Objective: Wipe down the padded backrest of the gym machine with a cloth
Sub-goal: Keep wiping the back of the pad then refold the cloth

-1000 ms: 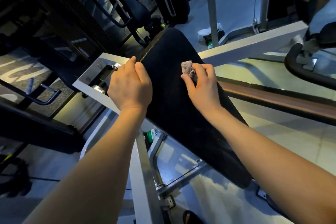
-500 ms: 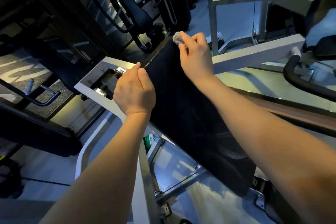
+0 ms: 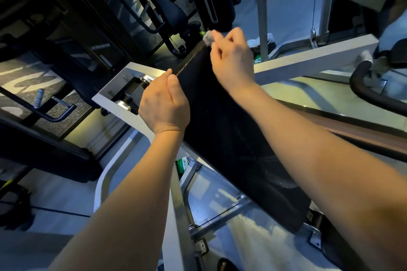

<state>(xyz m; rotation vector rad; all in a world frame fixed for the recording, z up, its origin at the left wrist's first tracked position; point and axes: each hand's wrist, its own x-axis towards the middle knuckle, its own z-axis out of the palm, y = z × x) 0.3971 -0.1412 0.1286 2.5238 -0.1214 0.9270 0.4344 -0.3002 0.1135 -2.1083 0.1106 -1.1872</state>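
The black padded backrest [image 3: 229, 138] slopes from the upper middle down to the lower right. My left hand [image 3: 164, 105] grips its left edge, fingers curled round the stitched seam. My right hand [image 3: 232, 59] is at the pad's top end and pinches a small grey cloth [image 3: 208, 38] against the upper corner. Most of the cloth is hidden by my fingers.
A white steel frame [image 3: 114, 92] with bolts carries the pad on the left; a white crossbar [image 3: 308, 61] runs right. A black curved handle [image 3: 370, 92] sits at the right edge. Dark machines [image 3: 167, 9] stand behind. A green item [image 3: 182, 164] lies under the pad.
My right hand has slid the cloth up the pad from its middle to the top corner. My left hand has kept its grip on the left edge.
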